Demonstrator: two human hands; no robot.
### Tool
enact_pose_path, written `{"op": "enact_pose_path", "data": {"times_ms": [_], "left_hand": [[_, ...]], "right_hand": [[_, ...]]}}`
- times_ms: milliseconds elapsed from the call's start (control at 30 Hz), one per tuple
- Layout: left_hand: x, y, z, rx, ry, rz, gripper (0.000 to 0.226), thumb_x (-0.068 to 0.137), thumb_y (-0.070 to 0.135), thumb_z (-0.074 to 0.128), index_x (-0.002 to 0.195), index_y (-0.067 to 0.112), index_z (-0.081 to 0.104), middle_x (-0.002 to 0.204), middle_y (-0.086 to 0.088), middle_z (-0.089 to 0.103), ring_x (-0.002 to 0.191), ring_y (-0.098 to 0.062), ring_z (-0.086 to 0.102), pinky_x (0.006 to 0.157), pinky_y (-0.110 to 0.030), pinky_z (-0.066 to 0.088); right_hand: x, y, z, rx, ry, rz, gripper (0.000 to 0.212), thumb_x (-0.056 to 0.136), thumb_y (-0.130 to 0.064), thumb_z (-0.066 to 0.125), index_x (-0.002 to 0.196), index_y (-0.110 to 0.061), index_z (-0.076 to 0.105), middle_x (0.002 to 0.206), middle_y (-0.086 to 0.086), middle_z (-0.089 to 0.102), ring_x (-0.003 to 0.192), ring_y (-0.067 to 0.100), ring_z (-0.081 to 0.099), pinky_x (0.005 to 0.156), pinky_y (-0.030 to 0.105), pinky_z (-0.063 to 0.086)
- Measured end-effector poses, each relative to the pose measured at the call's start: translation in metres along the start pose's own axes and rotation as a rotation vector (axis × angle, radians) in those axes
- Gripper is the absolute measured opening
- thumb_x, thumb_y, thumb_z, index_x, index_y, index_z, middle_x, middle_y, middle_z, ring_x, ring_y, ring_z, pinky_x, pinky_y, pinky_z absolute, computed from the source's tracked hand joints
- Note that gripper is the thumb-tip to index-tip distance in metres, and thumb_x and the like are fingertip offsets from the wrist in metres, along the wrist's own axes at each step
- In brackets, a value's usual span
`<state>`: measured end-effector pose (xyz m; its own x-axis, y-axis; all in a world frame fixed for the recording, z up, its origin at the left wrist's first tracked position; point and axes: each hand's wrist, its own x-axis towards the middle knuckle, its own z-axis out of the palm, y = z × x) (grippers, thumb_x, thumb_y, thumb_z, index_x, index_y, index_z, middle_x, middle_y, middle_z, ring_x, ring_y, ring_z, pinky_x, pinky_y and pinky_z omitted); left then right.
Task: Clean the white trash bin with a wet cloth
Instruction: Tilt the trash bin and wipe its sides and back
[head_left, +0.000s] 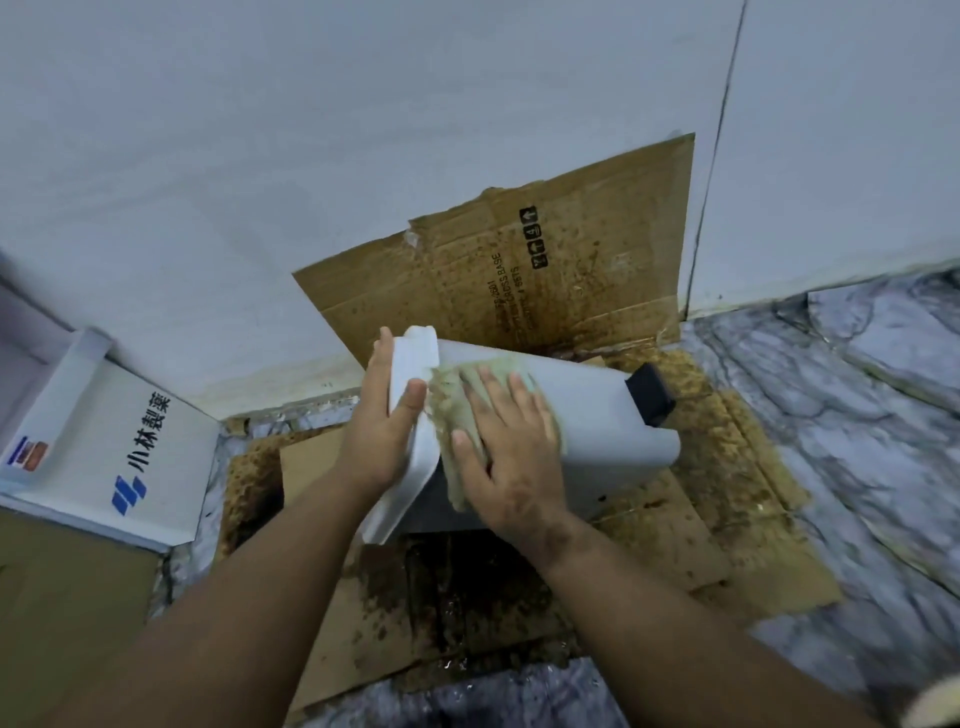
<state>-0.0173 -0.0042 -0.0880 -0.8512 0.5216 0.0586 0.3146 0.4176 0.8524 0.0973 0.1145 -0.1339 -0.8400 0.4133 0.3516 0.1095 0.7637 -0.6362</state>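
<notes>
Wiping under way — left hand grips the tipped bin by its rim, right hand presses the cloth flat; next, probably fresh sides.

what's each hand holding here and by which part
The left hand grips the tilted white bin by its rim. The right hand presses the cloth flat against the bin's side.

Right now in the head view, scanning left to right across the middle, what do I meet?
White box with blue logo → left hand gripping the bin's rim → green cloth under the flat right hand → white trash bin body, lying on its side → black pedal → stained cardboard → marbled floor.
</notes>
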Motion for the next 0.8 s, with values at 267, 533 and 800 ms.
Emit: {"op": "enact_pose_path", "data": {"times_ms": [267, 533, 800], "left_hand": [[0.000, 0.005, -0.015, 0.024, -0.018, -0.102, 0.063, 0.101, 0.048, 0.052, 0.157, 0.052, 0.022, 0.164, 0.021, 0.020, 0.150, -0.014, 0.024, 0.116, -0.040, 0.023], [0.007, -0.004, -0.021, -0.070, 0.000, -0.212, 0.067, 0.085, 0.062, 0.065, 0.143, 0.068, 0.032, 0.149, 0.023, 0.030, 0.136, -0.014, 0.033, 0.108, -0.042, 0.033], [0.016, 0.006, -0.011, -0.074, 0.037, -0.205, 0.058, 0.098, 0.048, 0.059, 0.148, 0.058, 0.033, 0.151, 0.016, 0.035, 0.132, -0.017, 0.039, 0.104, -0.038, 0.036]], "right_hand": [[-0.048, 0.104, 0.026, -0.247, 0.201, 0.043, 0.059, 0.097, -0.047, 0.043, 0.152, -0.025, 0.037, 0.160, 0.023, 0.026, 0.148, 0.044, 0.022, 0.118, 0.062, 0.018], [-0.044, 0.131, 0.051, -0.131, 0.346, 0.273, 0.060, 0.102, -0.041, 0.030, 0.155, -0.014, 0.022, 0.161, 0.030, 0.013, 0.150, 0.048, 0.008, 0.119, 0.066, 0.010], [-0.018, 0.134, 0.045, 0.082, 0.549, 0.538, 0.060, 0.100, -0.039, 0.033, 0.150, -0.007, 0.034, 0.162, 0.023, 0.019, 0.152, 0.042, 0.008, 0.120, 0.060, 0.014]]}}
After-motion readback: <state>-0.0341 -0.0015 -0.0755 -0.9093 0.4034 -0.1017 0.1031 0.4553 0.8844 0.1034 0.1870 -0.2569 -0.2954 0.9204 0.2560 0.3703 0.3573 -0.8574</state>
